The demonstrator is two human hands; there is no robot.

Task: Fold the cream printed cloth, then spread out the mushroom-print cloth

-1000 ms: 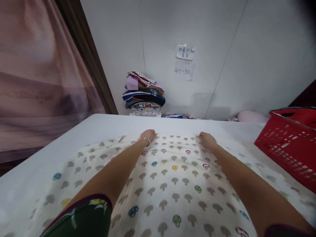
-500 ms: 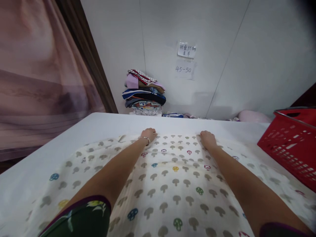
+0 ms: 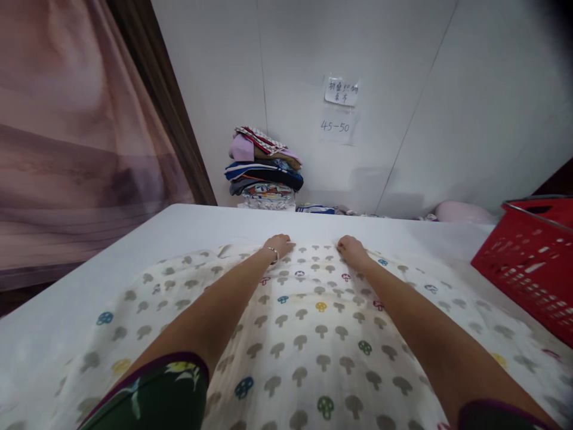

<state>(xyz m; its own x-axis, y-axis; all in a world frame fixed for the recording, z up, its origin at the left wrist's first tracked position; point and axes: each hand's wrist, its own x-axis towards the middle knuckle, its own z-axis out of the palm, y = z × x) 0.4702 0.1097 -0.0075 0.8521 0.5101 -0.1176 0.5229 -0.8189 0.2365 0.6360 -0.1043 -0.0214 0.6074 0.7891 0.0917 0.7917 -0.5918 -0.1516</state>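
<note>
A thin white cloth (image 3: 321,346) printed with grey and coloured mushrooms lies spread over the white table, slightly wrinkled. At its far edge, my left hand (image 3: 280,243), with a bracelet at the wrist, has its fingers closed on the fabric. My right hand (image 3: 353,249) also grips that far edge, a short way to the right, its fingers curled together. Both arms stretch forward across the cloth and cover parts of it. The cloth's near edge lies out of view.
A red plastic basket (image 3: 528,269) stands at the table's right side. Behind the white table (image 3: 201,224), a stack of folded fabrics (image 3: 266,170) leans near the wall, which carries two paper notes (image 3: 340,92). A pink curtain (image 3: 80,149) hangs at left.
My right hand has shifted left along the far edge, closer to my left hand. My left hand has moved slightly right. The cloth itself stays almost in place.
</note>
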